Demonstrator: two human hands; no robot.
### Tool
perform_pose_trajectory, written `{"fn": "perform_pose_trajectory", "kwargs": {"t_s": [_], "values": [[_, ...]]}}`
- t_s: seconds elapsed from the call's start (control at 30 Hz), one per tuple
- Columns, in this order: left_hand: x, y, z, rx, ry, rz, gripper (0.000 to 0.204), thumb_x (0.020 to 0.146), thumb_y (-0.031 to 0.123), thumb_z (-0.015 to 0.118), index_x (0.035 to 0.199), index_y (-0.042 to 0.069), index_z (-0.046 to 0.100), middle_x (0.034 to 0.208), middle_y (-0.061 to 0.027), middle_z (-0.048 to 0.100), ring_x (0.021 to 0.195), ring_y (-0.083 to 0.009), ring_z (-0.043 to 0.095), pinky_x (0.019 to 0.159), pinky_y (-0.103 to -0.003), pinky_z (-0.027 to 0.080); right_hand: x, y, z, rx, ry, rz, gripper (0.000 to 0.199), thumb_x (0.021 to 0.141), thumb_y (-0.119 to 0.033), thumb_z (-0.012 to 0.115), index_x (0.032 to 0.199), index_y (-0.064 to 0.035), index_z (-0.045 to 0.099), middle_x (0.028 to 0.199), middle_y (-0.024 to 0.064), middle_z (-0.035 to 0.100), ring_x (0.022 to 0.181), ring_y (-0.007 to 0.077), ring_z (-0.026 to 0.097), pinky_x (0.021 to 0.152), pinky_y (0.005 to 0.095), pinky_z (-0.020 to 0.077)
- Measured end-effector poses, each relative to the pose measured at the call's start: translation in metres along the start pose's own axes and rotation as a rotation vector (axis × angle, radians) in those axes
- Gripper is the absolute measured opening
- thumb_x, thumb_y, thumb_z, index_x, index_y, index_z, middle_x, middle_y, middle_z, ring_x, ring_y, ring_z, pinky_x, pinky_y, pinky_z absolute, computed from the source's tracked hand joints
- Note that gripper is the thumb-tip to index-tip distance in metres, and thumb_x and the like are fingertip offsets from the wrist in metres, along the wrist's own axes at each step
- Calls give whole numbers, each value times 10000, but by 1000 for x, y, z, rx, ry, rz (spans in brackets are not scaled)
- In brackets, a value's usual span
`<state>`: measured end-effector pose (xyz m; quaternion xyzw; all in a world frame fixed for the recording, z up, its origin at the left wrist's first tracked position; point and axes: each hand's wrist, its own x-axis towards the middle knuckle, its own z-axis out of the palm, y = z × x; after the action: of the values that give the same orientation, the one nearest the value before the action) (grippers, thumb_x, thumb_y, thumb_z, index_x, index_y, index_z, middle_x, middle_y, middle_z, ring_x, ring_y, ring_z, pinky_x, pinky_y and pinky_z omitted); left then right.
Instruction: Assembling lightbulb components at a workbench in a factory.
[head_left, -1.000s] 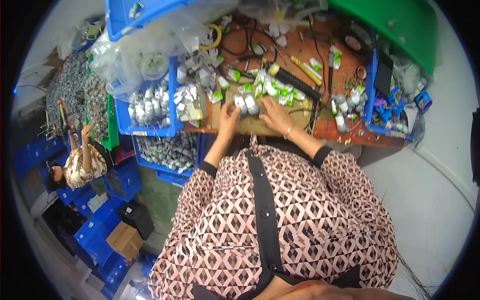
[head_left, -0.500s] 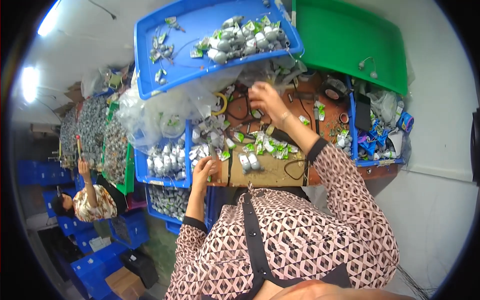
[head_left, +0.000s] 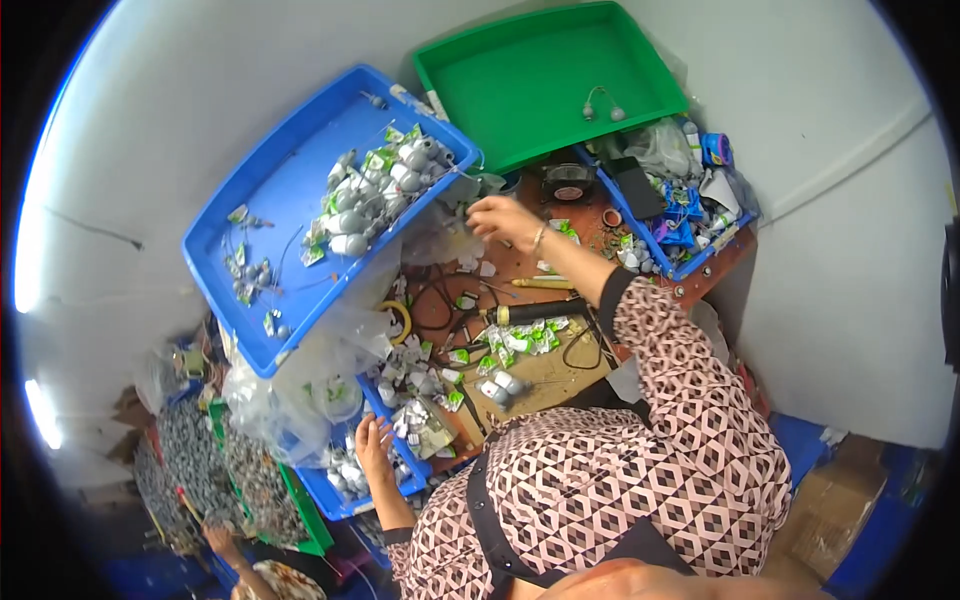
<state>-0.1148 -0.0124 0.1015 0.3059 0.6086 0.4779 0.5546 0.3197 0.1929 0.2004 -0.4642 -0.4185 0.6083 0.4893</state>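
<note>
My right hand [head_left: 503, 220] reaches over the far side of the bench, just off the near right corner of a tilted blue tray [head_left: 225, 205]. Its fingers point left, loosely bent, and nothing shows in them. Inside that tray lies a heap of grey-and-white bulb-shaped parts [head_left: 350, 222] with green-and-white tags. My left hand [head_left: 374, 447] is raised beside a smaller blue bin [head_left: 420, 470] of similar parts, its fingers apart and nothing visible in them. Between my arms, a pair of grey-and-white parts [head_left: 500, 386] rests on a cardboard sheet [head_left: 555, 385] near loose green-and-white tags [head_left: 520, 342].
A green tray [head_left: 530, 85] holds two small grey parts joined by a wire. Beyond my right forearm stands a blue bin [head_left: 672, 262] of wrappers. A black-handled tool [head_left: 545, 311], yellow tape roll [head_left: 398, 322] and clear plastic bags [head_left: 300, 385] lie about. A co-worker's hand [head_left: 222, 540] shows lower left.
The whole view has turned and shifted. My right hand has moved closer to the blue tray's near right corner. My left hand has lifted from the bench edge to the small blue bin.
</note>
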Motion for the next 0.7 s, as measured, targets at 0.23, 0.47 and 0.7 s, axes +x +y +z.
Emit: {"fn": "perform_pose_trajectory", "kwargs": {"t_s": [0.23,0.47,0.7], "values": [[17,-2,27,2,25,-5,365,881,254,552,1172,43,488,1042,-88,580,829,-150,595,674,-246,466,24,-99,-215,-1324,597,-384,223,776,-222,550,877,-37,624,900,155,628,814,320,605,725,383,478],[-23,0,59,-26,82,-86,344,882,239,550,1162,45,498,1023,-86,594,874,-158,584,714,-252,457,37,-161,-280,-1625,671,370,413,754,-296,618,1096,-74,551,1127,148,573,1018,311,558,828,426,466],[-35,10,61,107,297,177,292,874,225,557,1116,63,537,1000,-45,598,917,-131,554,739,-267,437,18,-191,-313,-1530,718,6,428,748,-272,655,1103,-58,547,1118,136,580,995,304,568,809,424,463]]}}
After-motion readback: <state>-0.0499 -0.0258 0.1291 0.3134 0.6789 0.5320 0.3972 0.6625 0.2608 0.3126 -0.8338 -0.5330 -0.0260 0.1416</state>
